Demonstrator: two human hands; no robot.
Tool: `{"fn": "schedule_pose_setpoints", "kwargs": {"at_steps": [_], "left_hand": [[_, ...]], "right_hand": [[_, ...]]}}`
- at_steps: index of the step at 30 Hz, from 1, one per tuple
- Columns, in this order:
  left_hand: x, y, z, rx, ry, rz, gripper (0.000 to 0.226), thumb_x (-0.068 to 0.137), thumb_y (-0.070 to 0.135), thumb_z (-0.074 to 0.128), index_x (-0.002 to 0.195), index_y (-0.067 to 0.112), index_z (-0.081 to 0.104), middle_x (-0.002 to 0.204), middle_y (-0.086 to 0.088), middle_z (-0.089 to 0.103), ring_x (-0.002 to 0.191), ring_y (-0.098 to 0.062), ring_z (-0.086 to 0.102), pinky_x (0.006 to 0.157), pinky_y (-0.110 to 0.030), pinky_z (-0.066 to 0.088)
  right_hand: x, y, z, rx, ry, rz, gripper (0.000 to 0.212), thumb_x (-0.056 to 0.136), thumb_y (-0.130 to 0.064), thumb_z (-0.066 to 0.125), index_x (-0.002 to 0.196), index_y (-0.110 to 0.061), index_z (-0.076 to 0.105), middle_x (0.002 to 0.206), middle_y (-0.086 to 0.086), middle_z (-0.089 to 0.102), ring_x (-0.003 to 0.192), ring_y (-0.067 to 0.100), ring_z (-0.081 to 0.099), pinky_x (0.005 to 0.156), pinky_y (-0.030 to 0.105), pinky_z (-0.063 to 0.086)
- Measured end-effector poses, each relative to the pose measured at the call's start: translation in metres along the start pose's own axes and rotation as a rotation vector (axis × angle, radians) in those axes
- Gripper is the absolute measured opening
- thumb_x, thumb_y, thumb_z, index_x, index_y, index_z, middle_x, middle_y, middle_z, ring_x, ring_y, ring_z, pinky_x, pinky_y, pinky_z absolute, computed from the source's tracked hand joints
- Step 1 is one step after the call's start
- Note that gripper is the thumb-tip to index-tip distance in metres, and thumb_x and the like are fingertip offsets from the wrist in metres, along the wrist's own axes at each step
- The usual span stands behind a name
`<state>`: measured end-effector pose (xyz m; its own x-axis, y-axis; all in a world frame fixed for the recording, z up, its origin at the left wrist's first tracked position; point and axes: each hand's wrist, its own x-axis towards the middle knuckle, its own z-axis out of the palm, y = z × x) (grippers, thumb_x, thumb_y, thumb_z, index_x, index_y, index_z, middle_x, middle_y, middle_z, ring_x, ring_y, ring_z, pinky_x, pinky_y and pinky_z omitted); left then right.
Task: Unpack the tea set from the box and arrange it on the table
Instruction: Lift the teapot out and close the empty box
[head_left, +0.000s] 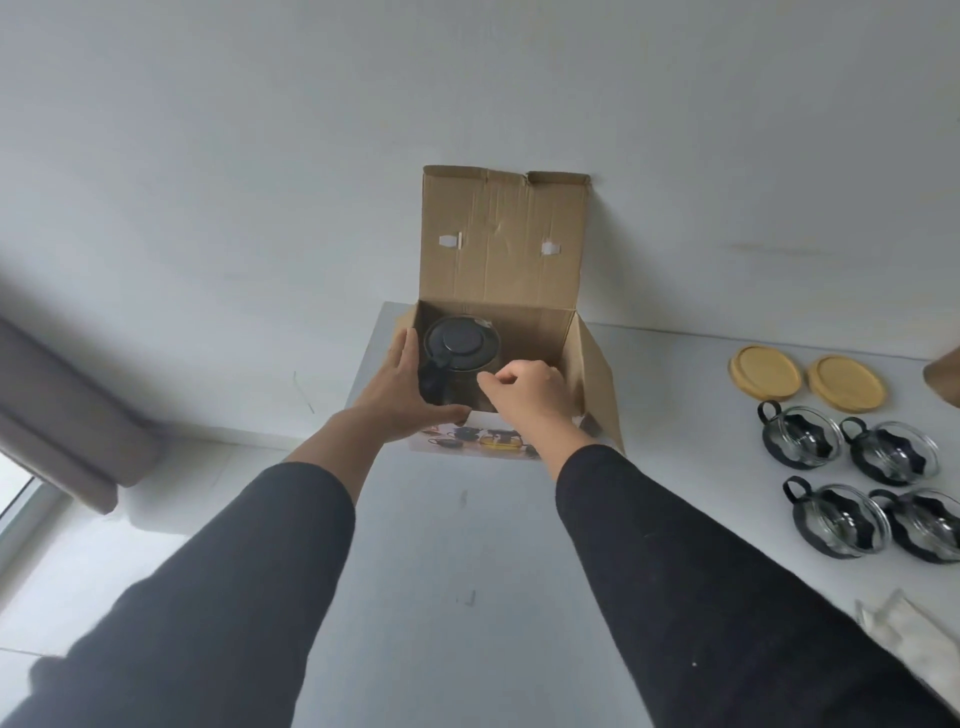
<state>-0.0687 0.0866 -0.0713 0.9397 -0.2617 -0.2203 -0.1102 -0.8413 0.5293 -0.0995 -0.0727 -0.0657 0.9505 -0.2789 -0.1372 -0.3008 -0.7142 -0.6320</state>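
Teapot (461, 345) in box (589, 374) on table (441, 545), cups (852, 483) right, coasters (805, 375) behind them

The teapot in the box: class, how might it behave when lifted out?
The teapot looks like glass with a dark lid, so probably fragile and smooth to grip. The lid may sit loose and could slip off if tilted. The cardboard box walls stand close on its left side, so lifting straight up seems safest.

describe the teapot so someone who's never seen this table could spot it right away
Find the open cardboard box standing at the far edge of the white table, its lid flap up against the wall. Inside it, on the left side, sits the teapot, with the left hand and right hand reaching in beside it. It has a round dark lid, unlike the four glass cups and two wooden coasters lying to the right.
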Motion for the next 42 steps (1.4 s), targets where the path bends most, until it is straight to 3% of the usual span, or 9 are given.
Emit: {"fn": "schedule_pose_setpoints", "kwargs": {"at_steps": [3,6,10,15,17,29,36,39,42], "left_hand": [[0.001,-0.007,0.002,-0.083,0.024,0.033,0.128,0.066,0.052,0.078,0.151,0.021,-0.012,0.16,0.005,0.003,0.144,-0.02,0.02,0.114,-0.035,0.03],[0.001,-0.009,0.004,-0.122,0.037,0.045,0.131,0.062,0.052,0.08,0.151,0.023,-0.012,0.159,0.006,0.008,0.143,-0.02,0.025,0.113,-0.036,0.033],[-0.001,-0.007,0.004,-0.16,0.049,0.041,0.134,0.063,0.048,0.083,0.15,0.02,-0.015,0.161,0.007,0.002,0.145,-0.019,0.021,0.113,-0.035,0.029],[-0.001,-0.01,0.007,-0.218,0.05,0.048,0.137,0.062,0.047,0.083,0.149,0.021,-0.018,0.161,0.004,0.005,0.144,-0.021,0.022,0.115,-0.037,0.03],[-0.001,-0.01,0.007,-0.221,0.051,0.044,0.137,0.062,0.048,0.083,0.149,0.02,-0.019,0.161,0.003,0.005,0.143,-0.021,0.025,0.113,-0.038,0.032],[0.0,-0.011,0.009,-0.259,0.055,0.041,0.138,0.061,0.044,0.085,0.15,0.019,-0.018,0.16,0.002,0.006,0.143,-0.022,0.025,0.113,-0.038,0.032],[0.0,-0.008,0.01,-0.218,0.064,0.022,0.138,0.06,0.051,0.083,0.15,0.02,-0.018,0.161,0.003,-0.001,0.147,-0.021,0.013,0.117,-0.04,0.026],[0.001,-0.007,0.01,-0.182,0.061,0.013,0.138,0.059,0.054,0.082,0.15,0.02,-0.016,0.16,0.004,-0.003,0.148,-0.022,0.011,0.117,-0.041,0.025],[0.002,-0.008,0.011,-0.155,0.053,-0.007,0.138,0.058,0.057,0.081,0.15,0.021,-0.015,0.16,0.005,-0.003,0.148,-0.023,0.01,0.116,-0.042,0.026]], "right_hand": [[0.006,-0.02,0.006,0.068,-0.101,0.119,0.032,0.083,-0.049,0.058,0.074,-0.019,0.065,0.072,-0.005,0.063,0.082,0.02,0.061,0.071,0.03,0.052],[0.008,-0.037,0.007,0.189,-0.167,0.314,0.036,0.083,-0.043,0.064,0.101,-0.012,0.059,0.088,-0.001,0.058,0.082,0.02,0.056,0.059,0.025,0.043],[0.009,-0.058,0.008,0.274,-0.297,0.509,0.043,0.082,-0.033,0.068,0.117,-0.01,0.056,0.103,0.006,0.063,0.085,0.022,0.061,0.067,0.029,0.05],[0.012,-0.078,0.013,0.191,-0.424,0.452,0.04,0.094,-0.031,0.053,0.126,-0.008,0.052,0.124,0.011,0.057,0.111,0.026,0.056,0.096,0.034,0.046],[0.012,-0.082,0.017,0.234,-0.451,0.44,0.037,0.093,-0.031,0.053,0.122,-0.008,0.057,0.12,0.01,0.062,0.109,0.026,0.06,0.097,0.036,0.047],[0.01,-0.083,0.023,0.226,-0.43,0.48,0.04,0.089,-0.034,0.058,0.12,-0.007,0.056,0.115,0.01,0.063,0.104,0.026,0.061,0.09,0.033,0.048],[0.009,-0.073,0.006,0.395,-0.341,0.529,0.038,0.091,-0.031,0.056,0.121,-0.008,0.048,0.1,0.007,0.052,0.092,0.022,0.051,0.088,0.035,0.048],[0.007,-0.07,0.001,0.539,-0.32,0.572,0.036,0.093,-0.027,0.053,0.124,-0.01,0.046,0.096,0.005,0.047,0.1,0.021,0.05,0.095,0.034,0.046],[0.004,-0.067,0.001,0.699,-0.296,0.629,0.033,0.091,-0.026,0.056,0.121,-0.013,0.05,0.11,0.007,0.058,0.107,0.024,0.055,0.091,0.037,0.048]]}}
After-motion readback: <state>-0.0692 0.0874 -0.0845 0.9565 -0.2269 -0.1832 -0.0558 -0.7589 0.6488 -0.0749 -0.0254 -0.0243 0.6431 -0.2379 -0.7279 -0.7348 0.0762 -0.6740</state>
